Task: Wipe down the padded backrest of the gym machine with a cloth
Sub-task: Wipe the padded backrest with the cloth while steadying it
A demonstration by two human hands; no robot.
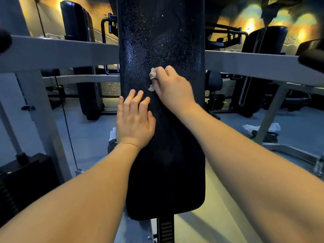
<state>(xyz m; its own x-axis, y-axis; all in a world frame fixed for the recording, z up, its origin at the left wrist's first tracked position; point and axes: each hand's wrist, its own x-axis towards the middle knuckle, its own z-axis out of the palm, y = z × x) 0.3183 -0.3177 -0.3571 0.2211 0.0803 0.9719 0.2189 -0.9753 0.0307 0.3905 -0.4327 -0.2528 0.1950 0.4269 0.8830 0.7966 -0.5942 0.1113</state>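
Note:
A long black padded backrest (pixel 163 41) runs up the middle of the view, its upper part speckled with pale droplets. My right hand (pixel 172 86) grips a small crumpled beige cloth (pixel 152 78) and presses it against the pad near its middle. Only the cloth's left edge shows past my fingers. Just below and to the left, my left hand (pixel 134 120) lies flat on the pad with its fingers straight, close to the pad's left edge.
Grey frame bars (pixel 59 51) of the machine cross behind the pad on both sides. A black weight stack (pixel 22 183) stands at lower left. Other padded machines (pixel 78 23) stand behind. A white rag (pixel 261 127) lies on the grey floor at right.

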